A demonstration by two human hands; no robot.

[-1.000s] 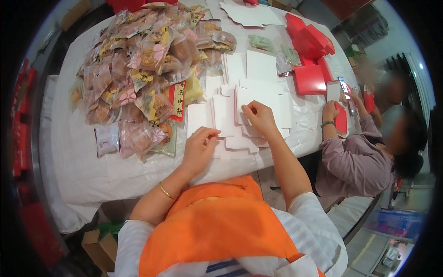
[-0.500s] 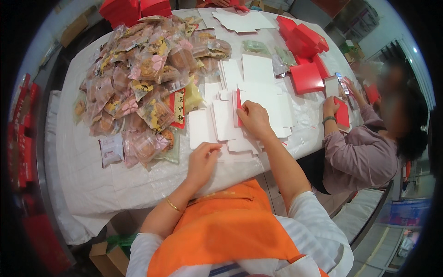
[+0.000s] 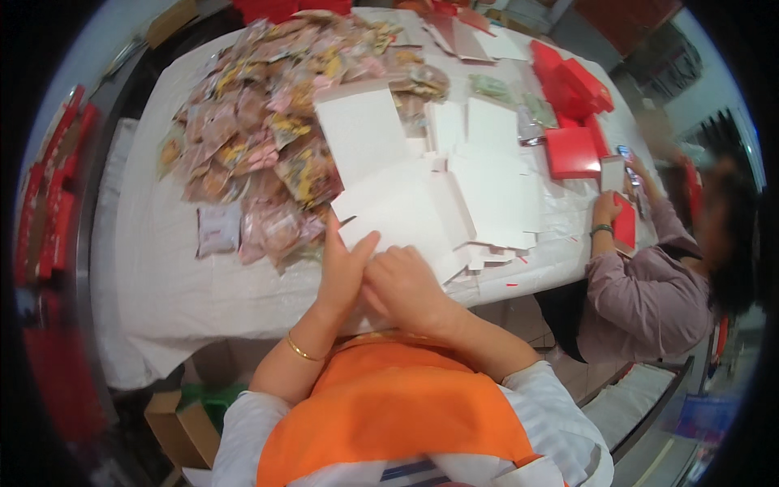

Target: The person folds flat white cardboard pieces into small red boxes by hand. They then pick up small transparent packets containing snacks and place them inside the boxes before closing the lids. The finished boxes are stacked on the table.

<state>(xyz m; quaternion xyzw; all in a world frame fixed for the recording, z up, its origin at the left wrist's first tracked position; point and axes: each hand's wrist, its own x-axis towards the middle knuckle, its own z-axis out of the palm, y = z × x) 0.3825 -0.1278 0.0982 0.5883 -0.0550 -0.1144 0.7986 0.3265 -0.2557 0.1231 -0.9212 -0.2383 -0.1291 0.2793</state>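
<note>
A white unfolded carton blank (image 3: pixel 393 199), its back panel angled up, lies in front of me over part of the wrapped pastries. My left hand (image 3: pixel 342 268) grips its near left corner, thumb and forefinger at the edge. Right beside it, my right hand (image 3: pixel 410 286) is closed at the carton's near edge, fingers curled and their tips hidden. More flat white cartons (image 3: pixel 497 191) are stacked just to the right. Left of the carton spreads a large heap of clear-bagged round pastries (image 3: pixel 243 122), with a small white packet (image 3: pixel 218 229) at its near side.
Red boxes (image 3: pixel 572 152) stand on the table's right side near small green packets (image 3: pixel 492 88). At the right a co-worker (image 3: pixel 649 284) handles a red box (image 3: pixel 623 223). A white plastic sheet (image 3: pixel 162 300) covers the table. A cardboard box (image 3: pixel 182 434) stands below at left.
A carton blank has come off the stack toward the left and opened out. My right hand has moved down and left beside my left hand, which has taken the corner. The view has shifted slightly.
</note>
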